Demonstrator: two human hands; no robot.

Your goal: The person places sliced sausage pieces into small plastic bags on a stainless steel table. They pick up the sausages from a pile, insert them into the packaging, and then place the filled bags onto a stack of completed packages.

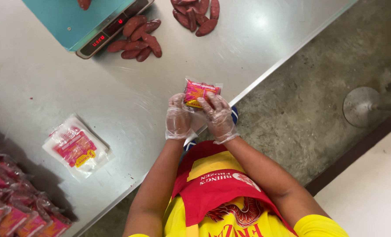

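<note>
Nearest the camera, a red apron [213, 193] over a yellow shirt is seen, arms stretched fwd over the table [37, 87] edge. Both hands are in clear gloves. The left hand [178, 117] is curled round the lower left of a small pouch [198, 91], thumb side on it; the right hand [218, 117] is laid over the pouch's lower right, fingers [211, 100] spread on its face. So: both closed on the one pouch, held just above the steel top, near the table edge. Pouch is clear plastic w/ a pink-and-yellow label; whether filled can't be told.

Step in hand, by the look of it: a pouch being readied or opened for filling. The next move would call for the mouth to be parted w/o tearing, gloves being slippery.

To the left, a stack of empty pouches [78, 147] lies flat, well apart. At the far left edge, filled packs [15, 210] are piled.

Farther off, loose sausages [136, 39] are heaped just beside a scale [83, 19], red digits lit. A second heap [197, 15] sits at the top edge. Off the table, a grey floor and a round metal base [362, 106] are seen.
</note>
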